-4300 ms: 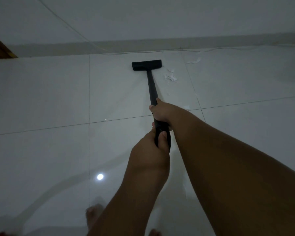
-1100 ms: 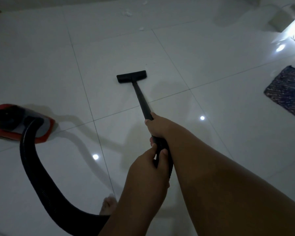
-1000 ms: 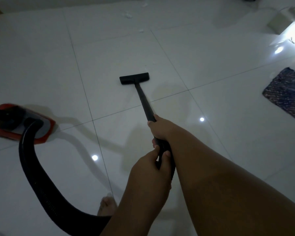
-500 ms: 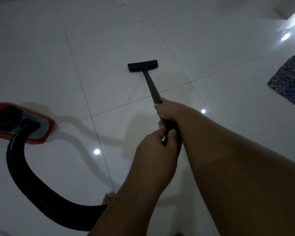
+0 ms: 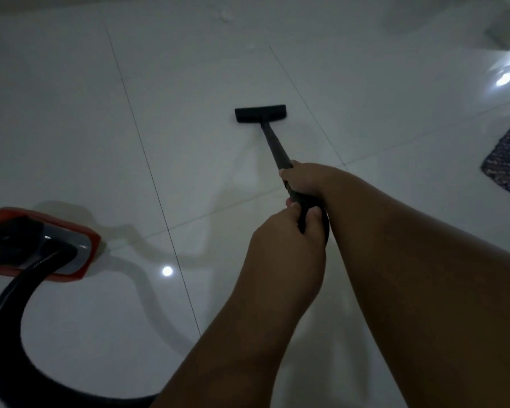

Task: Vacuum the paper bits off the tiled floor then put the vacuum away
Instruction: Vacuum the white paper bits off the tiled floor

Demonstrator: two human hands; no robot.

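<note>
Both of my hands grip the black vacuum wand (image 5: 274,144). My right hand (image 5: 305,178) is wrapped around it higher up, and my left hand (image 5: 286,231) closes on the handle end just behind. The flat black floor nozzle (image 5: 260,114) rests on the white tiled floor (image 5: 189,83) ahead of me. The red and grey vacuum body (image 5: 39,244) sits at the left, with its thick black hose (image 5: 9,328) curving down and under my arms. A few small white paper bits (image 5: 225,17) lie far ahead near the top edge.
A dark woven mat (image 5: 507,160) lies at the right edge. A pale box-like object (image 5: 504,30) and bright glare sit at the top right corner. Light spots reflect on the glossy tiles.
The view has swung away from the wall since the earliest frame, bringing the vacuum body and mat into sight. In the last second the nozzle has shifted slightly right over the tile; both hands keep their grip.
</note>
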